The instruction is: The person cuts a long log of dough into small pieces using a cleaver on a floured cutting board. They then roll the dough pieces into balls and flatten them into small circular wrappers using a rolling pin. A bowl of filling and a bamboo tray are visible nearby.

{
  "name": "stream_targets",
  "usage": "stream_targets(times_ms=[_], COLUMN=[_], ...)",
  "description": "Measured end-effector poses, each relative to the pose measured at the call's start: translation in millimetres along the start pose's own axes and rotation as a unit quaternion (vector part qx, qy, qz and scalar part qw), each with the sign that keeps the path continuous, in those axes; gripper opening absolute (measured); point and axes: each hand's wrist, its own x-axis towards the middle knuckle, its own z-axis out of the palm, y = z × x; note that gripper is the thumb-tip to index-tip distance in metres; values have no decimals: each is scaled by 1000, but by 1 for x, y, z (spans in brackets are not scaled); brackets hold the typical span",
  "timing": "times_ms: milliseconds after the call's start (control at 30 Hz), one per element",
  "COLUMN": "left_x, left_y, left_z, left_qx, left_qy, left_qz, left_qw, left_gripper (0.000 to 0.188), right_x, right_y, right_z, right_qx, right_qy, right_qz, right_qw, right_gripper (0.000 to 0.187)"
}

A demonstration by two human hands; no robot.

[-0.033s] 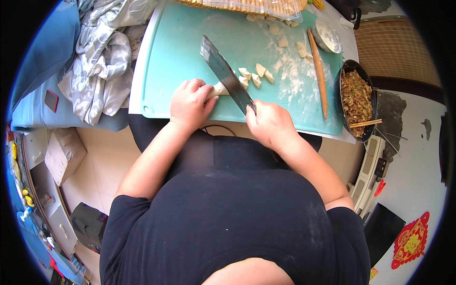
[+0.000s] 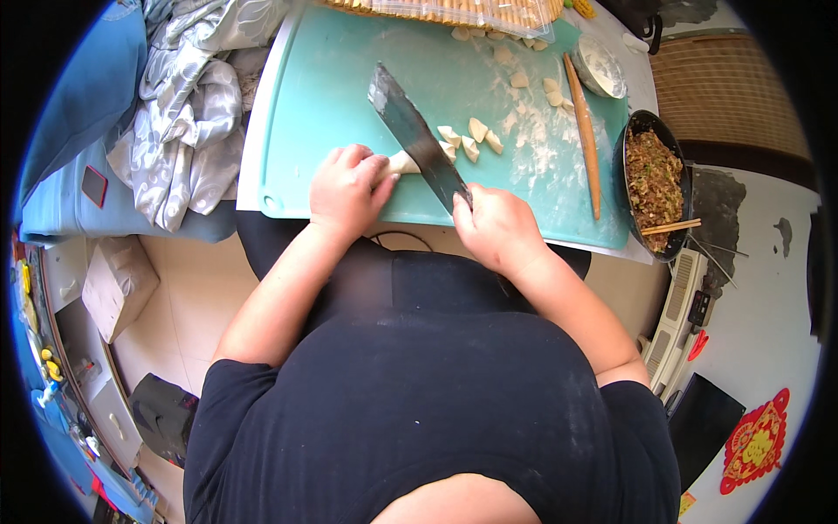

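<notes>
My left hand (image 2: 345,188) is wrapped round one end of a white dough rope (image 2: 401,163), which lies on a teal board (image 2: 332,87). My right hand (image 2: 497,218) grips the handle of a cleaver (image 2: 417,140). The blade slants away from me to the left, across the right end of the rope, and hides part of it. Whether its edge has gone into the dough, I cannot tell. Several cut dough pieces (image 2: 477,129) lie just right of the blade.
Right of the loose flour (image 2: 541,144) lies a wooden rolling pin (image 2: 583,135). A flour bowl (image 2: 599,67) and a dark pan of filling (image 2: 655,179) with chopsticks (image 2: 671,227) stand at the right edge. A woven tray (image 2: 454,10) covers the board's far side. Grey cloth (image 2: 196,96) lies left.
My left hand sits very slightly further left, and the cleaver's tip has shifted a touch. Everything else looks the same.
</notes>
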Motion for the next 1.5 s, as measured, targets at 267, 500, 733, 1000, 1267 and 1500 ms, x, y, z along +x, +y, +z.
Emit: stream_targets(times_ms=[267, 500, 733, 1000, 1267, 1500], left_x=[6, 3, 2, -2, 0, -3], left_y=[-17, -18, -18, -15, -16, 48], left_z=[5, 4, 7, -3, -11, -39], left_qx=[-28, -37, -36, -47, -45, -530], left_qy=[44, 58, 47, 19, -14, -138], left_qz=[-49, -41, -27, 39, -73, -213], left_qw=[997, 997, 998, 998, 996, 809], left_gripper=[13, 12, 14, 25, 39, 28], right_x=[-12, -4, 11, -3, -36, -20], right_y=[8, -5, -13, 11, 37, 45], right_z=[-6, -4, -2, -9, -26, -11], right_qx=[101, 48, -39, 132, 218, -84], right_qy=[89, 70, -24, 72, 199, 289], right_qz=[-68, -84, -25, -29, -202, -371], right_qw=[989, 993, 999, 988, 934, 878], right_gripper=[16, 19, 28, 26, 51, 35])
